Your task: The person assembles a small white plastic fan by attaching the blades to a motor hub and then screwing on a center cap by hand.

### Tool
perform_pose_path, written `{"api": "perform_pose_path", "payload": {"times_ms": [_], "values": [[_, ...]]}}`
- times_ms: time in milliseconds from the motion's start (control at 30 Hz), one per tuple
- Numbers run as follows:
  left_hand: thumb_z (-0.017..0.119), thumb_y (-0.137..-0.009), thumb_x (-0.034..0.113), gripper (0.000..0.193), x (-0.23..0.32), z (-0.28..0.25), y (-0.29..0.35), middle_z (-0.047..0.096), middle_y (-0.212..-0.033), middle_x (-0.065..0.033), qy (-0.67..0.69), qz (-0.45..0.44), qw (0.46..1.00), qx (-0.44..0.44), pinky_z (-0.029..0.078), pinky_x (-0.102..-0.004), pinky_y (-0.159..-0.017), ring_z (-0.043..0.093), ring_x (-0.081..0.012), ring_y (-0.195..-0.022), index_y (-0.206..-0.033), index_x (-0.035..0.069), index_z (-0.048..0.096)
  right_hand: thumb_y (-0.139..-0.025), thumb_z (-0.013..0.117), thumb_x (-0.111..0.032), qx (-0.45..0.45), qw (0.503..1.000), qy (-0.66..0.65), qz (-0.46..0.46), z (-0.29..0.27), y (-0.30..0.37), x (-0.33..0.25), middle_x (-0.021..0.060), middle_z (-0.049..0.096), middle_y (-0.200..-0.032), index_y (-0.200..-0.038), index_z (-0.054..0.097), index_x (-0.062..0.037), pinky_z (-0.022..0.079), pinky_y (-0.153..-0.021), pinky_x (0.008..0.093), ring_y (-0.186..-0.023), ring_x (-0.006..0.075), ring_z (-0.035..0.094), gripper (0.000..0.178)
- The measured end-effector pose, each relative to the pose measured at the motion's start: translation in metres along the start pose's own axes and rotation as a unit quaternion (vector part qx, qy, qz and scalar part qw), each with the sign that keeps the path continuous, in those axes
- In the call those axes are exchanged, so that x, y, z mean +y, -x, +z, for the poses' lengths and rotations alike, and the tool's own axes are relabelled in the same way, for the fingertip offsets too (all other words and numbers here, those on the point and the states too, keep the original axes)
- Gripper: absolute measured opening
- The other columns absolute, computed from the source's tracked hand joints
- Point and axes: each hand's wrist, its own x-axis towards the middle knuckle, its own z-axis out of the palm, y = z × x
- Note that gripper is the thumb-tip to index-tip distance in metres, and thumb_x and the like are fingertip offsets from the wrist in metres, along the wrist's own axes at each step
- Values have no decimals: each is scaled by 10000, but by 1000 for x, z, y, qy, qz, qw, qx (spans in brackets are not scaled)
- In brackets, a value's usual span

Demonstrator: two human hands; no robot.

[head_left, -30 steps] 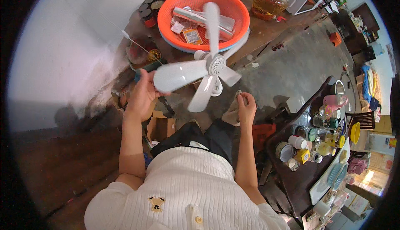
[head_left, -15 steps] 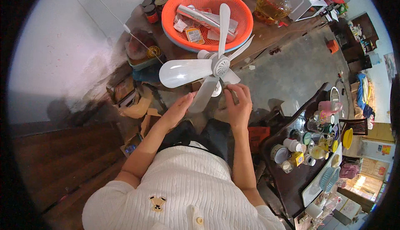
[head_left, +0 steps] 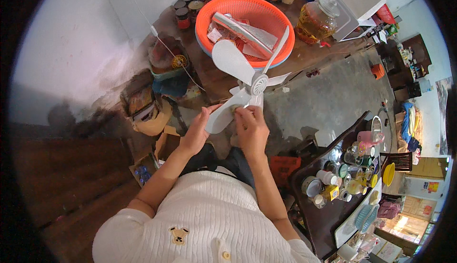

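Observation:
A small white fan with several blades is in front of me, just short of the orange basket. My left hand is at the left edge of its nearest blade, the fingers partly behind it and gripping it. On the right side of that same blade, my right hand has its fingers bent and pressed together against the surface. Whether something small sits under those fingertips is hidden. Part of the fan's base lies behind the blade and my right hand.
An orange basket with packets and a foil-like roll stands on a brown table, beside dark-lidded jars and a big glass jar. A white cord hangs at left. Right of me, a dark table holds many jars and bottles.
My right hand has moved left onto the near blade, its fingers now closed against it. The fan has turned, its blades pointing differently. My left hand has shifted slightly left along the blade.

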Motion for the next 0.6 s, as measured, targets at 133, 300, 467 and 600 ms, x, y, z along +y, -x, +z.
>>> {"api": "perform_pose_path", "payload": {"times_ms": [133, 300, 467, 600], "values": [[313, -1086, 567, 679, 3, 1, -1, 579, -1388, -85, -8, 13, 1000, 13, 456, -317, -1038, 550, -158, -1250, -1461, 34, 503, -864, 760, -91, -22, 999, -12, -27, 0, 20, -25, 80, 653, -990, -1003, 740, -108, 548, -632, 360, -727, 269, 681, 142], [335, -1106, 494, 617, 1, 8, 0, 617, -1342, -101, -11, 10, 998, 57, 494, -334, -1009, 600, -179, -1201, -1423, 1, 528, -868, 753, -105, 30, 998, 60, -22, 2, 3, -10, 72, 667, -974, -989, 750, -124, 549, -621, 358, -725, 274, 680, 123], [346, -1103, 488, 638, 9, 19, 0, 613, -1349, -139, 11, 13, 998, 58, 527, -404, -1024, 619, -234, -1216, -1423, -44, 493, -874, 743, -120, 100, 993, 57, -16, 6, -27, 19, 69, 655, -994, -999, 748, -130, 551, -623, 391, -772, 290, 685, 125], [360, -1098, 499, 635, 13, 18, -6, 649, -1283, -130, 12, 24, 997, 68, 533, -380, -993, 640, -224, -1150, -1389, -39, 531, -886, 742, -122, 99, 994, 12, 32, 6, -25, 11, 72, 657, -990, -1013, 759, -116, 553, -639, 388, -771, 288, 686, 129]]}}
